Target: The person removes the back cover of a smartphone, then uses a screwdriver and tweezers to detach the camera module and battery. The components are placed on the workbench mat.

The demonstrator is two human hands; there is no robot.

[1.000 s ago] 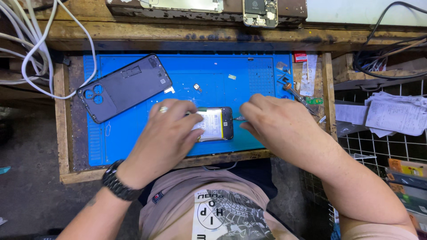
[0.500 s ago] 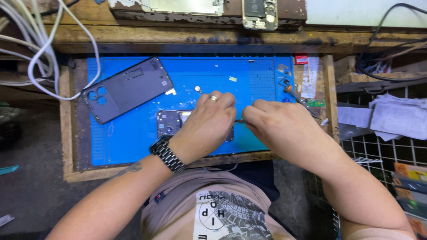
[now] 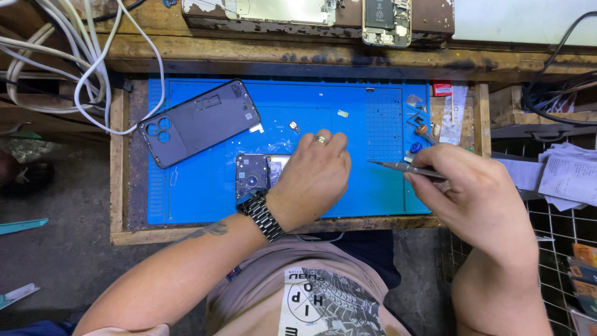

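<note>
Right hand [image 3: 479, 199]: grip closed on tweezers [image 3: 404, 168], tips pointing left, raised over right part of mat [image 3: 205, 193], apart from phone [image 3: 255, 174]. Left hand [image 3: 314, 177]: palm down, fingers curled, pressing on opened phone at mat centre; grip width cannot tell. Watch [image 3: 261, 214] on left wrist. Back cover [image 3: 199, 121] far left on mat. Small screws [image 3: 293, 127] just beyond left hand. Mat sits in wooden counter [image 3: 118, 186] recess. Cables [image 3: 74, 68] far left.

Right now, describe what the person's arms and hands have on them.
Both forearms are bare, no sleeves or gloves. The left hand has a ring on one finger, a dark metal-link wristwatch and a small dark forearm tattoo. The right hand wears nothing visible.
</note>
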